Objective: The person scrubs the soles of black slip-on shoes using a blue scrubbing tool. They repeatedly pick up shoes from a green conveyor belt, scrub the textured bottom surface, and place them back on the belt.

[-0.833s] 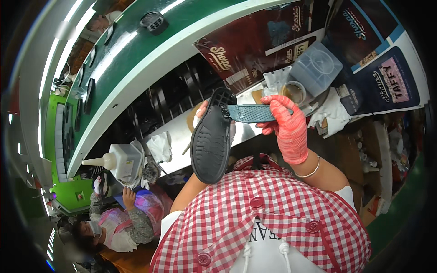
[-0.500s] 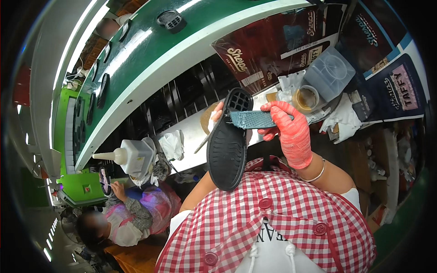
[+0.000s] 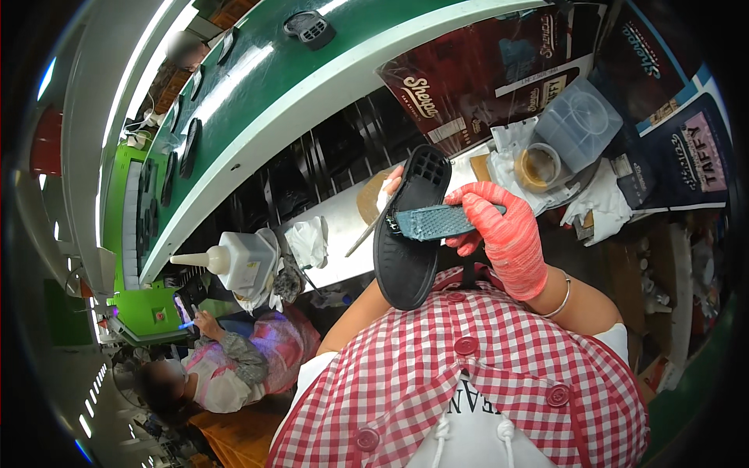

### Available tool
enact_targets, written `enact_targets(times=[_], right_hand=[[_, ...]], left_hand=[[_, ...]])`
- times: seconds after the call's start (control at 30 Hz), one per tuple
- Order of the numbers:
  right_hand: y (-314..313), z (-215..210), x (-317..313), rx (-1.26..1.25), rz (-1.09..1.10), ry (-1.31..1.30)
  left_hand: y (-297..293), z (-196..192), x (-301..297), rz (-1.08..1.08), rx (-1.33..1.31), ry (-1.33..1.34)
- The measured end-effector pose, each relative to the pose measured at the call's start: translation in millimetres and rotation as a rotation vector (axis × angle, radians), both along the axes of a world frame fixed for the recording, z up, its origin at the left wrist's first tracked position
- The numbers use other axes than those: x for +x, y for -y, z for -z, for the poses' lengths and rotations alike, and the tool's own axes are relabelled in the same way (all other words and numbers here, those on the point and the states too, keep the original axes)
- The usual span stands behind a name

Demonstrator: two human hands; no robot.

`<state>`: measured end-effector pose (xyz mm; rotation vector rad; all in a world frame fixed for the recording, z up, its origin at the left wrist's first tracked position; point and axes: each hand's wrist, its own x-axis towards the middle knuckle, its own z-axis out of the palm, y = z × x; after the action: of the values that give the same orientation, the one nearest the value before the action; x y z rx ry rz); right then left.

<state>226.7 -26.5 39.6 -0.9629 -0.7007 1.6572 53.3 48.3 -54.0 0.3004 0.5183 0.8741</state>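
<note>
My left hand [image 3: 392, 181] grips a black shoe sole [image 3: 407, 269] from its far side, with only some fingertips showing past the edge. A grid of hollows fills the sole's upper end. Beside those fingers a thin stick [image 3: 361, 240] slants downward; whether the hand holds it, I cannot tell. In a pinkish-red glove, my right hand [image 3: 511, 246] is closed around a flat blue-grey textured tool [image 3: 437, 222] with a ragged end. That end lies across the middle of the sole, by some small white marks.
A white squeeze bottle [image 3: 242, 264] and crumpled tissue [image 3: 307, 242] are at left on the white ledge [image 3: 339, 234]. To the right are a cup of amber liquid [image 3: 538, 168] and a clear plastic tub [image 3: 579, 125]. Beyond runs a green conveyor [image 3: 257, 70] carrying soles. Another person [image 3: 234, 363] sits at left.
The sole and my right hand have shifted right in the picture, along with the surroundings. The tool now sits lower on the sole and tilts more. The other person's hands have moved.
</note>
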Motion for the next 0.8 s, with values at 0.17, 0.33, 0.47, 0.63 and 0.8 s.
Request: enact_targets(times=[0.17,0.33,0.47,0.63,0.8], right_hand=[[0.2,-5.4,-0.3,-0.035,-0.026,0.009],[1.9,-15.1,-0.8,-0.043,-0.074,0.027],[3.2,-19.0,-2.2,-0.047,-0.125,0.048],[3.9,-21.2,-4.0,-0.044,-0.168,0.050],[1.7,-25.0,-4.2,-0.014,-0.235,0.102]], left_hand=[[3.5,-25.8,7.5,0.222,-0.124,0.203],[3.8,-36.4,9.4,0.310,-0.104,0.287],[9.6,-39.3,14.5,0.106,-0.151,0.326],[23.0,-21.3,20.7,-0.046,0.348,0.232],[22.9,13.8,11.7,0.013,0.198,0.377]])
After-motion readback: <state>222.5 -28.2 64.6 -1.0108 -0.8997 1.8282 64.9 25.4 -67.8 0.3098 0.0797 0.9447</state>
